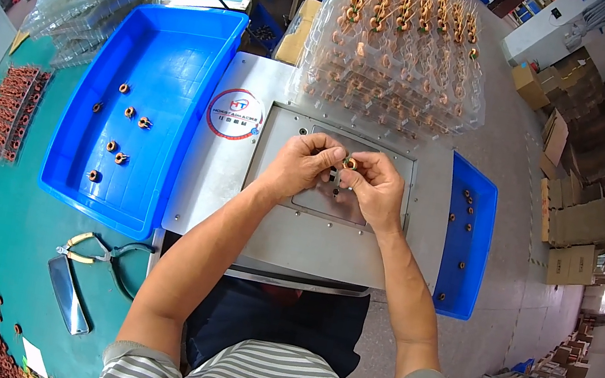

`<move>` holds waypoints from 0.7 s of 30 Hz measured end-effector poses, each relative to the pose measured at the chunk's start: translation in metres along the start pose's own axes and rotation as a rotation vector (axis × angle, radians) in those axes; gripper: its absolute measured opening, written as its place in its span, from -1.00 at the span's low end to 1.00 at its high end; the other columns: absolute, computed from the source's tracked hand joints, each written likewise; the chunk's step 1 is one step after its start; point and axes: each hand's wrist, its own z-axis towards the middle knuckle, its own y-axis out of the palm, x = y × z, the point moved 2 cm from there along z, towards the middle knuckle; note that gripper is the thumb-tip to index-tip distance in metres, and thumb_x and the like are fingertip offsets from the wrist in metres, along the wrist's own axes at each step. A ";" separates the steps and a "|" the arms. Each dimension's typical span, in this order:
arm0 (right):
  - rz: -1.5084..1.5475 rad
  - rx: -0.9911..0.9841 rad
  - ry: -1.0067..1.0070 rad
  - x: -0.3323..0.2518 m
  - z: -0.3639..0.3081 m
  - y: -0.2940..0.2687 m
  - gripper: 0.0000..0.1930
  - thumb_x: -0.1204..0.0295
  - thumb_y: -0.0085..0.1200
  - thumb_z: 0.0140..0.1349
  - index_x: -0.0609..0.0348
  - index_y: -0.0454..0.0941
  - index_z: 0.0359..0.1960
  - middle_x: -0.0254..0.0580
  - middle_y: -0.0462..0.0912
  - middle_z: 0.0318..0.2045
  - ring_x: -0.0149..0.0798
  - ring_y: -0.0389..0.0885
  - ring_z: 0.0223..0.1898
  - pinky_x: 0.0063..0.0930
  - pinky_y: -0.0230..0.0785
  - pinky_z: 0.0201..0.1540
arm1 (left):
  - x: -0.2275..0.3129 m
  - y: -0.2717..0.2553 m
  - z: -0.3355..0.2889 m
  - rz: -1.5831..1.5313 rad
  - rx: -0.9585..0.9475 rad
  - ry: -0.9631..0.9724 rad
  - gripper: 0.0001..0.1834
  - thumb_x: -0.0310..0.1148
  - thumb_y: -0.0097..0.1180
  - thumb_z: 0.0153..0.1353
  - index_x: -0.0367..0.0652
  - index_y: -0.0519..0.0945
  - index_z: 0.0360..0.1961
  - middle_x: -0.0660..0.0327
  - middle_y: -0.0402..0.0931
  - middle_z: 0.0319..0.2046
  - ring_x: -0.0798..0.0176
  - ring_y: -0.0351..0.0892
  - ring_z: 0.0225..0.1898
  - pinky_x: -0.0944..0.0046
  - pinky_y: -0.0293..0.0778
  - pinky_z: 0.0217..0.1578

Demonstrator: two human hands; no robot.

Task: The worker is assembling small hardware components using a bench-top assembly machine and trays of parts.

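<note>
Over the metal machine plate (280, 222), a small copper-coloured ring coil (351, 163) is held up between my two hands. My right hand (379, 192) pinches it between thumb and fingertips. From the other side, my left hand (300, 164) is closed, its thumb and forefinger pressed together at the coil's edge; a thin wire there is too small to make out. Beneath the fingers, a dark slotted opening (335, 192) shows in the plate's centre, partly covered by my hands.
A blue tray (152, 171) with several ring coils stands left; a narrower blue bin (476, 252) with more is right. Stacked clear plastic trays (447, 105) full of coils rise behind the plate. Pliers (115, 253) and a phone (67, 295) lie on the green table (35, 239).
</note>
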 end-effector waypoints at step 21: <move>-0.066 -0.027 -0.114 0.005 0.001 -0.007 -0.79 0.62 0.28 0.11 0.28 0.61 -0.19 -0.30 0.61 -0.32 -0.47 0.61 -0.39 -0.63 0.51 -0.37 | -0.001 0.003 -0.001 0.186 0.063 0.135 -0.72 -0.21 0.26 0.23 -0.27 0.68 -0.28 0.37 0.51 -0.57 0.53 0.34 -0.56 0.45 0.28 -0.57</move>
